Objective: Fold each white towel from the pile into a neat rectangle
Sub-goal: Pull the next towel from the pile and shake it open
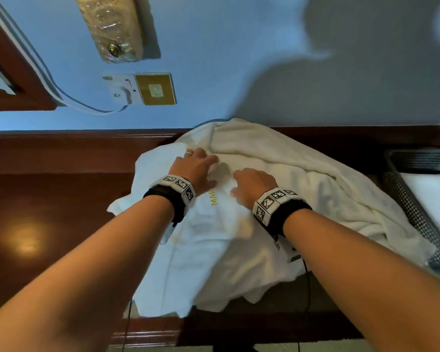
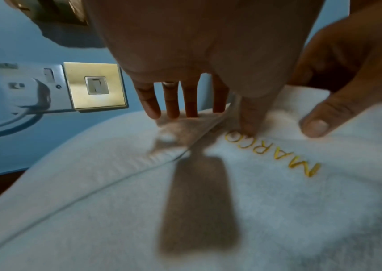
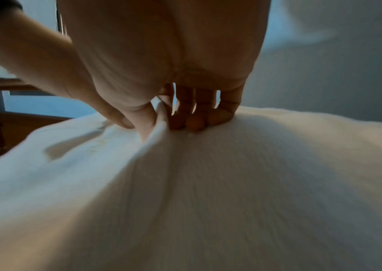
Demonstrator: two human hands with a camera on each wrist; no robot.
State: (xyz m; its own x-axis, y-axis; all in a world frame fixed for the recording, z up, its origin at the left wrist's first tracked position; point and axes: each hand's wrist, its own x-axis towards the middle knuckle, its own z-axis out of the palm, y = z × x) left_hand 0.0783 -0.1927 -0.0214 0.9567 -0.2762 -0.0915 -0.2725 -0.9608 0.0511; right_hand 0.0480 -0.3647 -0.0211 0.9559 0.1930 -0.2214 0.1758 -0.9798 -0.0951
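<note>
The rumpled white towel covers the middle of the dark wooden tabletop. Left of the towel the tabletop lies bare, open for a hand to pass. Right of the towel a dark mesh basket blocks the way, touching its edge. Behind the towel the blue wall closes off reach, the towel's far fold bunched against it.

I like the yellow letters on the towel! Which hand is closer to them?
Left. The left hand has its thumb tip on the end of the yellow letters on the white towel. The right hand pinches a fold just beside them.
</note>
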